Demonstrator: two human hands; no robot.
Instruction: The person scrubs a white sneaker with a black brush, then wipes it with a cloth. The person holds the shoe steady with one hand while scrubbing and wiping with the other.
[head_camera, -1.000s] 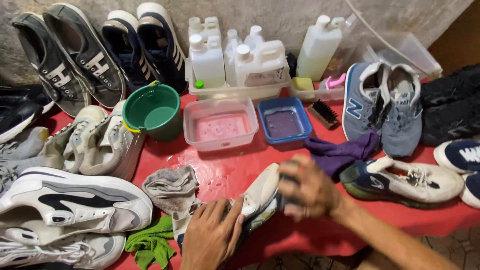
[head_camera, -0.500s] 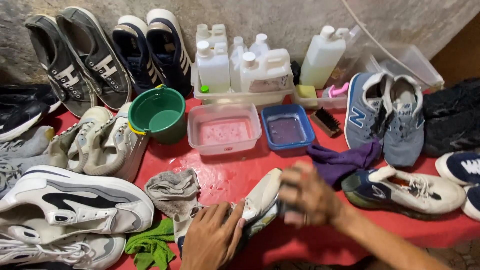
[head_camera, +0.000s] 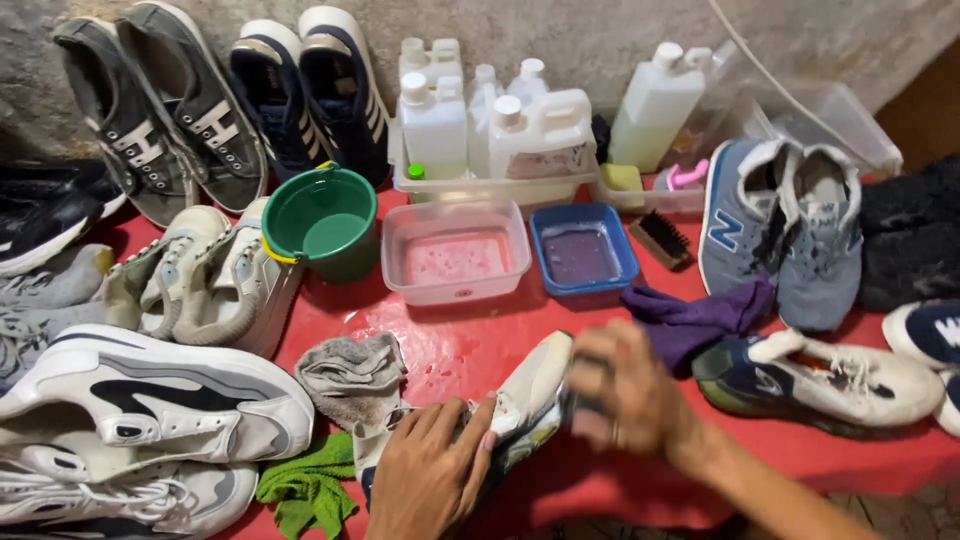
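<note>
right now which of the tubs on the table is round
The green bucket, left of the clear tub and the blue tub, both rectangular.
</note>
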